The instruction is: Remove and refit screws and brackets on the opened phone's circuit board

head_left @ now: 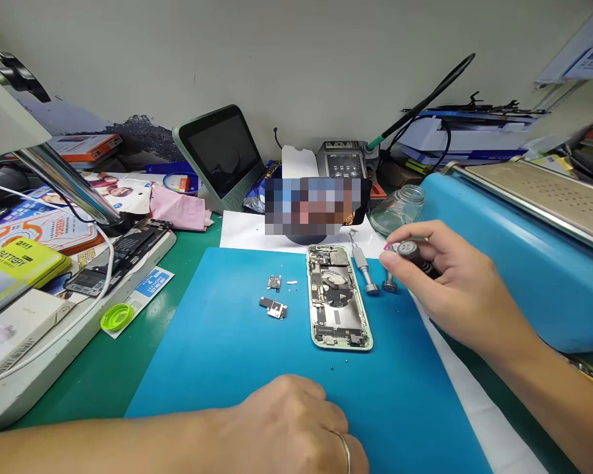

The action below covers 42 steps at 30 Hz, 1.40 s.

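a glass jar point(400, 207) sits beyond the right hand point(439, 276), whose curled fingers grip a dark screwdriver point(408, 249). a grey screwdriver point(360, 260) lies between that hand and the opened phone point(339, 319). the left hand point(294, 428), nearer the camera, curls under; i cannot tell its hold.

Square blocks blur most of the propped screen point(360, 199) at the centre of the frame, so its contents cannot be read. The left hand point(296, 428) runs off the bottom edge with its fingertips out of sight; whether it holds anything cannot be told. Right of centre, the right hand point(439, 283) covers part of the dark tool point(409, 250), whose tip cannot be made out, and hides the upper end of a screwdriver point(389, 283). Two specks point(332, 367) in the lower middle are too small to identify. The left edge cuts off the lamp point(7, 115), the right edge the blue case point(499, 263).
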Each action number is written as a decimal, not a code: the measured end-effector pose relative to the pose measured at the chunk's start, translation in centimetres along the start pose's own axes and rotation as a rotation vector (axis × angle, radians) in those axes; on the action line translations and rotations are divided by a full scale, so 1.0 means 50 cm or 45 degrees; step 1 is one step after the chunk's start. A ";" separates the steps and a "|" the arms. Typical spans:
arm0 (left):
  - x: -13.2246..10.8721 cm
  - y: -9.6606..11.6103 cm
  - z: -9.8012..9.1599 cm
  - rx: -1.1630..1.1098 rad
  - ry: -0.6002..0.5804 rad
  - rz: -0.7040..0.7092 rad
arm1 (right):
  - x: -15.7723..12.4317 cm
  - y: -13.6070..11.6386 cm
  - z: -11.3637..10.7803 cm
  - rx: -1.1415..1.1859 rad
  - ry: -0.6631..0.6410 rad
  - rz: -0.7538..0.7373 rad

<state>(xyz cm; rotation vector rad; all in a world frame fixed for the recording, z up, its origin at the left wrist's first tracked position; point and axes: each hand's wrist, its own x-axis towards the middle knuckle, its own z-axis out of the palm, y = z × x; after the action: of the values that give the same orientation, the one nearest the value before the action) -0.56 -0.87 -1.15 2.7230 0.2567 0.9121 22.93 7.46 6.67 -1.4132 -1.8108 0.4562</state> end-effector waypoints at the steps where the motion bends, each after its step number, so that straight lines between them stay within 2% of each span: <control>1: -0.001 0.000 0.000 -0.008 -0.028 -0.007 | 0.003 0.002 -0.003 0.070 0.003 0.032; 4: 0.002 0.003 -0.005 -0.008 -0.108 -0.005 | 0.005 0.002 -0.010 0.142 0.024 0.070; 9: 0.019 0.007 -0.022 -0.049 0.128 0.010 | 0.002 -0.003 -0.007 -0.125 0.240 0.000; 14: 0.027 0.009 -0.038 -0.067 0.067 0.004 | 0.023 0.024 -0.013 -0.077 0.118 0.140; 19: 0.022 0.010 -0.038 -0.104 0.018 -0.004 | 0.049 0.069 -0.044 -0.283 0.016 0.191; 23: 0.023 0.014 -0.041 -0.088 -0.018 -0.026 | 0.051 0.094 -0.058 -0.475 -0.085 0.157; 30: 0.035 0.018 -0.051 -0.093 0.014 -0.024 | 0.047 0.110 -0.057 -0.739 -0.169 0.040; 35: 0.036 0.017 -0.054 -0.091 0.028 -0.027 | 0.040 0.102 -0.059 -0.822 -0.180 0.012; 38: 0.034 0.015 -0.050 -0.096 0.024 -0.021 | 0.034 0.075 -0.051 -0.757 -0.209 -0.108; 42: 0.022 0.008 -0.030 -0.092 0.107 0.014 | 0.030 0.052 -0.036 -0.680 -0.340 -0.205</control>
<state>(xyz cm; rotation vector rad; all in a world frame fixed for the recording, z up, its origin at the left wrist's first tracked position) -0.57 -0.70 0.76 2.6267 0.2203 1.0203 25.88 9.36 6.56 -1.5896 -2.3642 0.0744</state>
